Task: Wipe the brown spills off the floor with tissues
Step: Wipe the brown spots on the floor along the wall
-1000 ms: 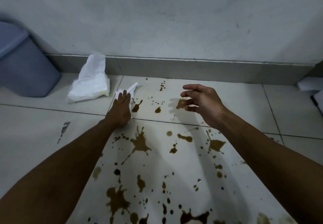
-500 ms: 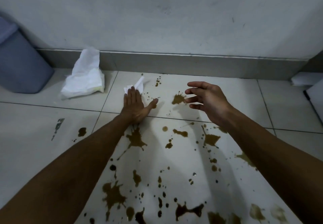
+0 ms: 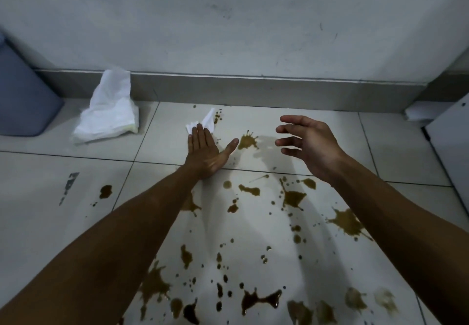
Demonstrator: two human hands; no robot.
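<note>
Now, left hand (image 3: 203, 152) flat (fingers straight) on crumpled white tissue (image 3: 203, 123), right hand (image 3: 308, 145) loosely spread.

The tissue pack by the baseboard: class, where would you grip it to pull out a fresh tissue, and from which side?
Pinch the loose tuft standing up at the far end of the tissue pack, coming from above. It rises free against the baseboard, while the body lies flat on the floor. The free right hand could do it; the left hand presses a tissue.

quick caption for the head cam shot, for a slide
Left hand presses a tissue flat on the floor among brown spills; right hand hovers open.
</note>
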